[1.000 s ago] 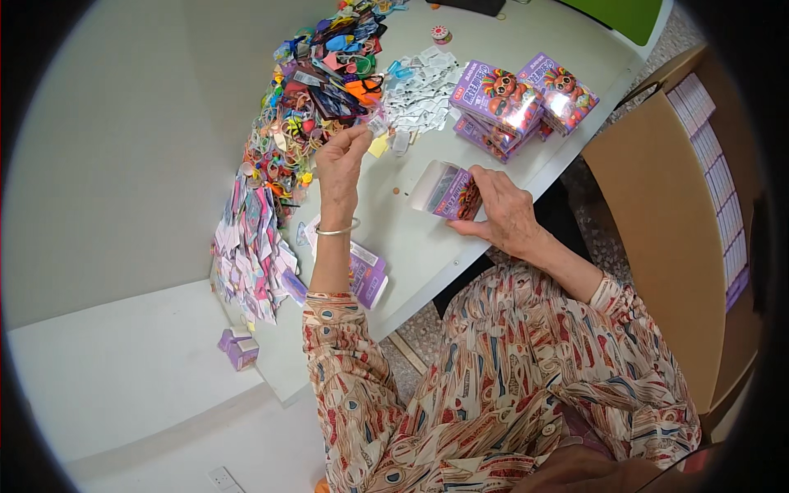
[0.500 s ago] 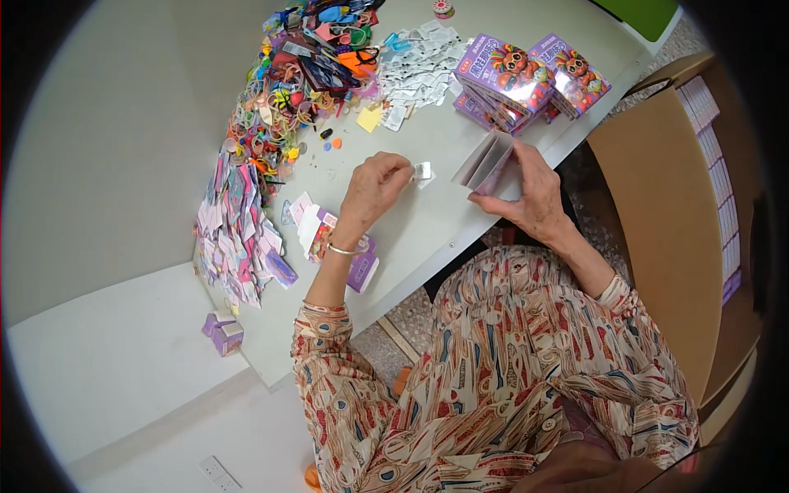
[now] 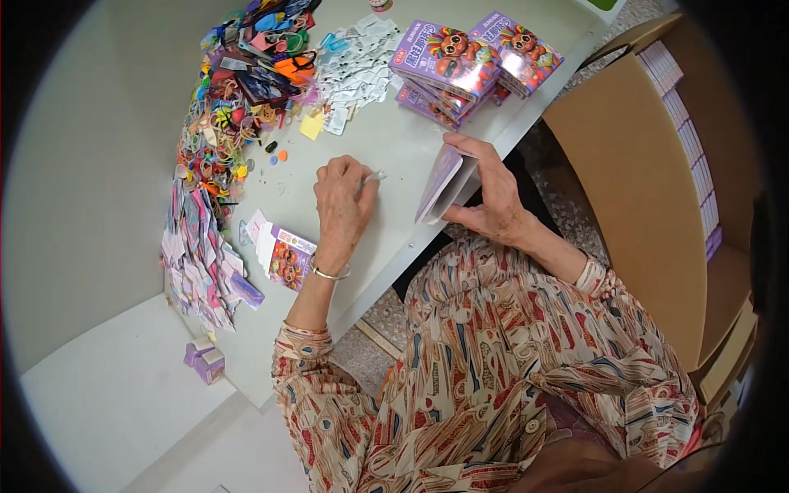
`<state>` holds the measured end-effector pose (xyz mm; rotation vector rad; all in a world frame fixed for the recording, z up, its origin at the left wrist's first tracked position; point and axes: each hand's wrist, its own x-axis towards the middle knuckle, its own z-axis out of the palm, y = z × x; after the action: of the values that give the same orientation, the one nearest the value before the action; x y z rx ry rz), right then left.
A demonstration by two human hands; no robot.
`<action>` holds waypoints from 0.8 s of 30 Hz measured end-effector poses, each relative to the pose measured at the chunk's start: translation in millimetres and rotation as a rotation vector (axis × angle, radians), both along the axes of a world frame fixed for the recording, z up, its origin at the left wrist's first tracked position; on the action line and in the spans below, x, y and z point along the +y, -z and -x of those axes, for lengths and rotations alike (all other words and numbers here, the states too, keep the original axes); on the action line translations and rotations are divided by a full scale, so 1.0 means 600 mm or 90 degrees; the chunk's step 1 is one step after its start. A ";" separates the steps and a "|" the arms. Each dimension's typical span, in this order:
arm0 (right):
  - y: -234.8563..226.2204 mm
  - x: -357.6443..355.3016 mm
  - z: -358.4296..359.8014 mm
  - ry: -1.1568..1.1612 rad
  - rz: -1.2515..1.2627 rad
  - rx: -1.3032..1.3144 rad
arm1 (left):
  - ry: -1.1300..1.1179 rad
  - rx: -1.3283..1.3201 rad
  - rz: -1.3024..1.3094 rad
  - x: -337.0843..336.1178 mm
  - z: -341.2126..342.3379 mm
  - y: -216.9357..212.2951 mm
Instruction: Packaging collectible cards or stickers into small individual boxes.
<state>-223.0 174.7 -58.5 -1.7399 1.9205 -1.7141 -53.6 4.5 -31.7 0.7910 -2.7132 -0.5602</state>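
My right hand (image 3: 499,197) grips a thin purple-and-white carton (image 3: 440,182) between thumb and fingers. The carton is tilted over the table's near edge, with an open end towards my thumb. Over the table to its left, my left hand (image 3: 339,201) is closed, back upward. A small whitish packet (image 3: 376,175) pokes out by its thumb and fingertips; most of it is hidden. Beside my left wrist lies another purple carton (image 3: 288,261) with its white flaps open.
Purple picture cartons (image 3: 452,62) are stacked at the far right. Left of them spread white packets (image 3: 357,66), a heap of colourful trinkets (image 3: 238,115) and pink-purple paper slips (image 3: 200,255). A small purple box (image 3: 205,361) sits at the left corner. A large cardboard box (image 3: 633,197) stands at right.
My left hand has drawn the small packet back and turned it more into the fingers. The carton in my right hand has turned, its open end swinging towards me. The whole view has shifted.
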 end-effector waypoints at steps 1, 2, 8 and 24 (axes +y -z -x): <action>0.000 0.000 -0.002 -0.007 -0.014 -0.008 | -0.001 0.000 -0.002 0.001 0.000 0.002; -0.002 0.003 -0.001 -0.010 -0.028 -0.013 | 0.006 0.018 0.014 0.002 0.003 0.002; 0.003 0.007 -0.001 -0.026 -0.057 -0.038 | -0.035 0.075 -0.089 0.013 -0.003 -0.040; 0.016 0.011 -0.011 -0.013 -0.063 0.026 | 0.020 0.204 -0.075 0.152 -0.001 -0.179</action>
<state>-216.6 181.0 -68.4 -1.7659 1.9612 -1.5602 -53.0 95.4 75.9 0.6253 -2.4194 -0.7870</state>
